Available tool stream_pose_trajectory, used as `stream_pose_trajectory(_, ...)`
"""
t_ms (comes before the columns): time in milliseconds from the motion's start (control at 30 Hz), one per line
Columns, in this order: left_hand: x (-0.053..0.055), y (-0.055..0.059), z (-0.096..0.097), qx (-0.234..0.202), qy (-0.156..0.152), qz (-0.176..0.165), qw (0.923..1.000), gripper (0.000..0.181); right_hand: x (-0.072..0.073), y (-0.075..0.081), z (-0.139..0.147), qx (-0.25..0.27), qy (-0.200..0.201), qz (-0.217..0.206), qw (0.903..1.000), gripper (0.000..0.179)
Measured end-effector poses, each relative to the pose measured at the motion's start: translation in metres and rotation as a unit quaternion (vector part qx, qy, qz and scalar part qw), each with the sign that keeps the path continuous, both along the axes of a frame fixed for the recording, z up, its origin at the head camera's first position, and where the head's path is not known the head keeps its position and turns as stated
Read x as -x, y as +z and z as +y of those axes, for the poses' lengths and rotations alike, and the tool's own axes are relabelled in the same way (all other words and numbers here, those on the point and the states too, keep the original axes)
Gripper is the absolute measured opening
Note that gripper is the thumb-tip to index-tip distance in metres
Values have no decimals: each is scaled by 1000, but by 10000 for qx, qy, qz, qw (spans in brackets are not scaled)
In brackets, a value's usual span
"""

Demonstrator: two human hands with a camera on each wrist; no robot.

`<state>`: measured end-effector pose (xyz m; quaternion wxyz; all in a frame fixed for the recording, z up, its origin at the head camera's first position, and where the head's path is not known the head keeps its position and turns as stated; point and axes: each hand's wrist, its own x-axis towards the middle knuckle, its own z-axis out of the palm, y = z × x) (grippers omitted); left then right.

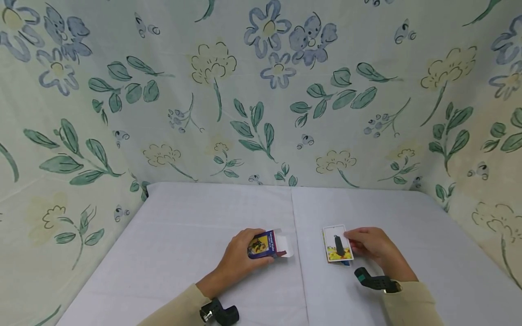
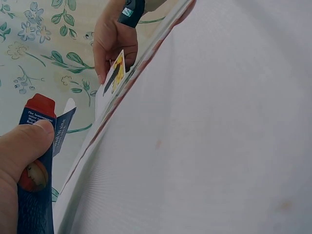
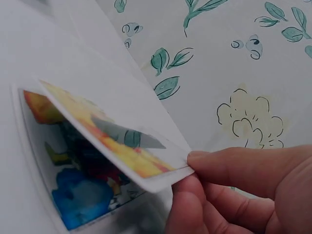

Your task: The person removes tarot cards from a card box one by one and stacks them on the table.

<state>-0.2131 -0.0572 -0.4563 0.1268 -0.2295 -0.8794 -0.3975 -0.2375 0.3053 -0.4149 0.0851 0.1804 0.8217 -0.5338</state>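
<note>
My left hand (image 1: 238, 256) grips a small dark blue card box (image 1: 261, 244) with a yellow picture panel. The box's white end flap (image 1: 285, 243) hangs open toward the right. In the left wrist view, the thumb (image 2: 31, 146) presses along the box's narrow side, below a red flap (image 2: 41, 105). My right hand (image 1: 375, 246) pinches the right edge of a picture card (image 1: 338, 244) showing a dark figure over yellow ground. Beneath it, in the right wrist view, another card (image 3: 83, 195) with a blue and red picture lies on the cloth; the held card is tilted above it.
A white cloth (image 1: 183, 217) with a crease covers the table. Floral fabric (image 1: 253, 90) hangs behind and along both sides. A dark strap with a camera sits on the left wrist (image 1: 218, 312) and on the right wrist (image 1: 377, 280).
</note>
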Motion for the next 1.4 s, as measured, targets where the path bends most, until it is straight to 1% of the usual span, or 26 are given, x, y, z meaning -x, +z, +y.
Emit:
stream_pose_trajectory(333, 0, 1, 0, -21, -24, -26, 10000, 71, 2, -3, -4, -125, -42, -190, 9997, 44)
stream_pose_trajectory(633, -1, 1, 0, -10, -43, -69, 10000, 71, 0, -2, -5, -214, 48, -159, 9996, 45)
stream_pose_trajectory(800, -1, 2, 0, 14, -50, -82, 10000, 72, 0, -3, -7, -491, 101, -35, 9987, 40)
stream_pose_trajectory(1100, -1, 3, 0, -11, -50, -117, 9999, 72, -3, -3, -12, -1055, 61, 28, 9944, 32)
stream_pose_trajectory(1400, -2, 2, 0, 15, -20, -106, 9999, 72, -6, -2, -17, -1324, 106, 207, 9909, 28)
